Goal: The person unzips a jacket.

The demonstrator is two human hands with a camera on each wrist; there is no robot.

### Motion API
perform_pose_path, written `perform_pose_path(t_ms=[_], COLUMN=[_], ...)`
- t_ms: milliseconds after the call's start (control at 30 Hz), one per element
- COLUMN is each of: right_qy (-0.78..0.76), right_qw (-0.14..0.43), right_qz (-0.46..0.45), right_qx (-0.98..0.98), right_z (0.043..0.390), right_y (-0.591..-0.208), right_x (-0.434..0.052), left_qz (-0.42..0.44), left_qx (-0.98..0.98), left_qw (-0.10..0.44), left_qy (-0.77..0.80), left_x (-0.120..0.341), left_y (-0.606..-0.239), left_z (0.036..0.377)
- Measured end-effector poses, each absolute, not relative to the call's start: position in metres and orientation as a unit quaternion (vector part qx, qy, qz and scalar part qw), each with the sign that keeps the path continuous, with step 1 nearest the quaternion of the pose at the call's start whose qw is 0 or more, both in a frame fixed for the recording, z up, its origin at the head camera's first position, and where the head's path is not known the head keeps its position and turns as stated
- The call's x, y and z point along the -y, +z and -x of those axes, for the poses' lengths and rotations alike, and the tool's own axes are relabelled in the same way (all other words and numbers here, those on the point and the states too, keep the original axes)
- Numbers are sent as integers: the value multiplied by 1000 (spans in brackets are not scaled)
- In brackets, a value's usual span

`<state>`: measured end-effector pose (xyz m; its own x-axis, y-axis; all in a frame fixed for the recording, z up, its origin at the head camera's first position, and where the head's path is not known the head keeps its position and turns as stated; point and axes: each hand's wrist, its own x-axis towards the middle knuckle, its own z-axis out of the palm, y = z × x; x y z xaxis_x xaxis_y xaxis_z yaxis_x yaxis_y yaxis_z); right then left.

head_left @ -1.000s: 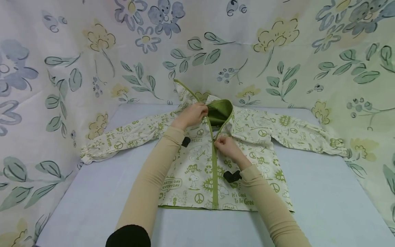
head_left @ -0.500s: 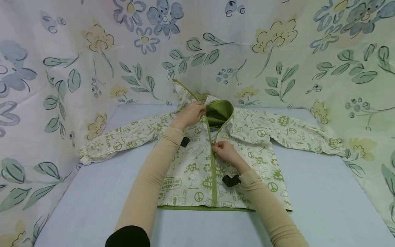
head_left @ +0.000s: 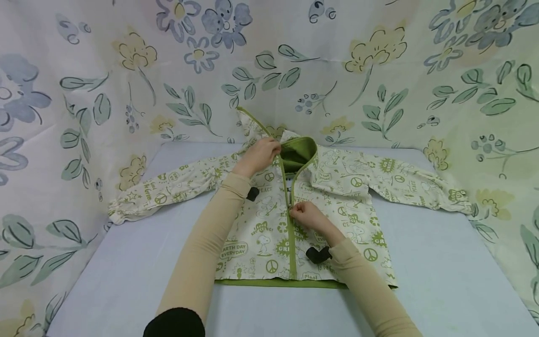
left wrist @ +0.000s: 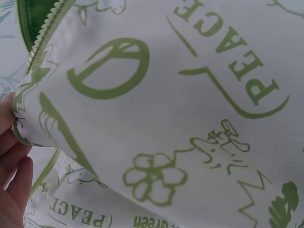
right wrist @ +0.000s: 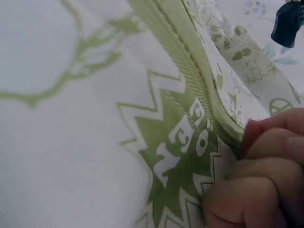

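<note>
Overhead, a pale blue surface (head_left: pixel 442 262) walled by floral cloth (head_left: pixel 379 70) carries the jacket (head_left: pixel 337 187) spread flat. Left hand (head_left: pixel 258 157) grips its collar; right hand (head_left: pixel 305 216), fingers (right wrist: pixel 266 161) pinching the zipper (head_left: pixel 290 234), sits lower down the front than before.

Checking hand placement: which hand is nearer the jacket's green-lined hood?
Left. The left hand grips the collar beside the hood; the right hand pinches the zipper lower on the front.
</note>
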<state>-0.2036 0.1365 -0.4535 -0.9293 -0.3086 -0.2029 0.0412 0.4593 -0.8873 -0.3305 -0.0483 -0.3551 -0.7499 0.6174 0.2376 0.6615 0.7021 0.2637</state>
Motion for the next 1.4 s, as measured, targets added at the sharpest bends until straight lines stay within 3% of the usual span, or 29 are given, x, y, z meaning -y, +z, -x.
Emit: perform_pose_path(t_ms=[600, 1067, 1400], right_qy=[-531, -541, -557], right_qw=[203, 198, 230], right_qz=[92, 97, 112], right_qx=[-817, -811, -790], right_z=[187, 182, 179], right_y=[-456, -460, -463], right_x=[-138, -138, -140], left_qz=[348, 341, 349], left_qx=[915, 918, 911], left_qw=[88, 94, 117], left_qy=[-185, -179, -186], left_x=[49, 49, 49], left_y=[-354, -352, -350], left_z=[332, 332, 334])
